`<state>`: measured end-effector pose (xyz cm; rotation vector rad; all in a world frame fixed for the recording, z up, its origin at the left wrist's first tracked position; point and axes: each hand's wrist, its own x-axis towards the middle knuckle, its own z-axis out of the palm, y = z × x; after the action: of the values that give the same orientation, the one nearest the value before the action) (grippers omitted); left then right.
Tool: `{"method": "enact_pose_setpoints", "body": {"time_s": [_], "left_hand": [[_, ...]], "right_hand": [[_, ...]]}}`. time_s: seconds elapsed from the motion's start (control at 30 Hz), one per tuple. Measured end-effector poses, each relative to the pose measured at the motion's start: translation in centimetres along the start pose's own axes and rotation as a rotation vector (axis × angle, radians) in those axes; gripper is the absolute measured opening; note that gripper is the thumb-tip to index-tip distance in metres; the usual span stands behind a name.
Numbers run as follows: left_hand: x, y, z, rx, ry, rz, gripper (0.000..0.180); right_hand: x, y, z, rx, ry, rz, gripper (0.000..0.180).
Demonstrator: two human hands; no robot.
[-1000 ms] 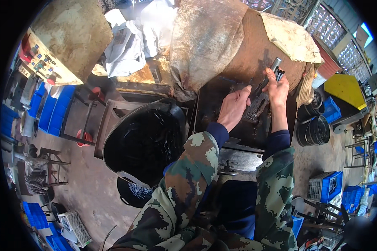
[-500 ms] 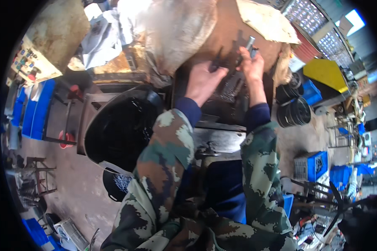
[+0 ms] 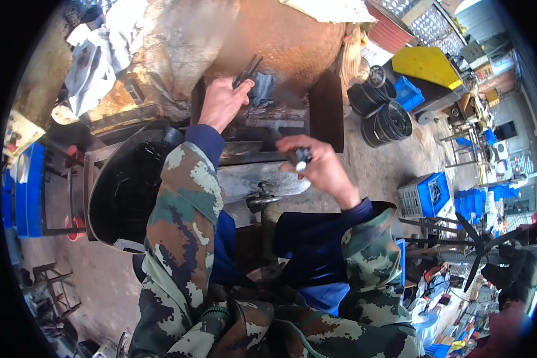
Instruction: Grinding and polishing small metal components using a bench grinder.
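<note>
My left hand [image 3: 224,100] is closed around a dark, slim metal tool [image 3: 248,71] with narrow ends, possibly pliers. It is over the left part of a dark metal machine box [image 3: 327,113] whose inside looks wet. Behind the box rises a rusty brown sheet [image 3: 280,45]. My right hand [image 3: 325,170] is closer to my body, past the front edge of the box. Its curled fingers grip a short dark piece with a shiny round end [image 3: 302,159]; the rest of the piece is hidden in the hand.
A large black tub [image 3: 122,185] stands left of the machine. Below the box are a grey metal ledge [image 3: 250,179] and a round knob [image 3: 262,200]. Black buckets [image 3: 386,124], a blue crate [image 3: 426,194] and a black fan [image 3: 483,241] are on the right.
My right hand has come back from the box toward my body with the shiny-ended piece. The view has swung right, and my hands are farther apart. The left hand keeps its dark tool.
</note>
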<state>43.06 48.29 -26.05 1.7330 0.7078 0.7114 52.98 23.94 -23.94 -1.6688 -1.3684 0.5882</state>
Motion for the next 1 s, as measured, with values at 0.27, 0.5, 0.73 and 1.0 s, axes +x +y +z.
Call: {"method": "enact_pose_setpoints", "body": {"time_s": [0.27, 0.5, 0.73, 1.0], "left_hand": [[0.5, -3.4, 0.5, 0.672, -0.174, 0.099, 0.028], [1.0, -5.8, 1.2, 0.640, -0.308, 0.054, 0.021], [0.8, -4.3, 1.8, 0.596, -0.066, 0.149, 0.019], [-2.7, 3.4, 2.6, -0.213, -0.459, -0.034, 0.025]], "right_hand": [[-3.2, 1.2, 1.1, -0.322, -0.230, -0.115, 0.039], [-0.8, -1.3, -0.4, 0.017, -0.207, 0.459, 0.020], [2.3, 0.2, 1.0, 0.667, 0.350, 0.472, 0.018], [4.7, 0.5, 0.1, 0.904, 0.605, 0.252, 0.024]]}}
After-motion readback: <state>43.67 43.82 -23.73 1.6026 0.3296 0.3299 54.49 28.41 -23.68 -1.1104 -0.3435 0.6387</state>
